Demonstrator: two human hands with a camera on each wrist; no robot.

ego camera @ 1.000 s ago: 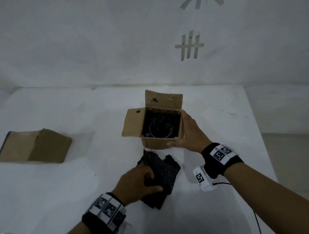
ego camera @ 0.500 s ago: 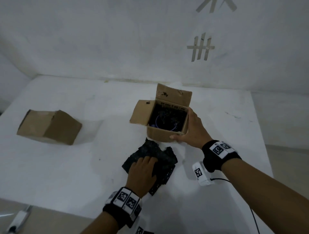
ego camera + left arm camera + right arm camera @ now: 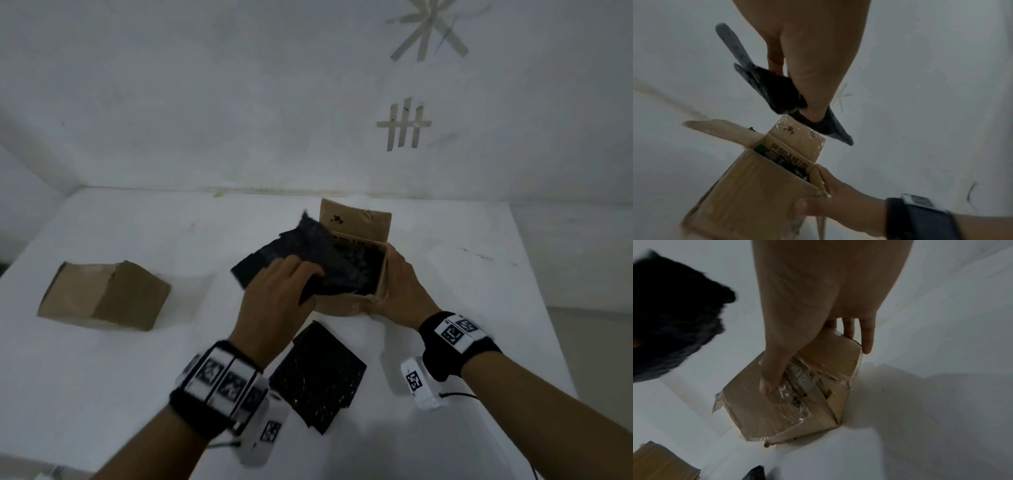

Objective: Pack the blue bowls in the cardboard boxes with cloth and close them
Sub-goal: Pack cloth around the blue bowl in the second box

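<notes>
Open brown cardboard box (image 3: 346,303) sits on the white desk (image 3: 137,377), far flap upright, left flap out to the side. Left hand (image 3: 274,298) pinches a folded piece of dark speckled cloth (image 3: 291,253), thumb under and fingers on top, held over the box's left rim and tilted into the opening. Right hand (image 3: 400,291) clamps the box's near right corner: thumb on the front wall, fingers down the right side. Interior is dark with more speckled cloth; can't make out a blue bowl there. A second flat piece of dark cloth (image 3: 318,377) lies on the desk just in front of the box. A closed brown cardboard box (image 3: 102,296) sits well apart to its left.
</notes>
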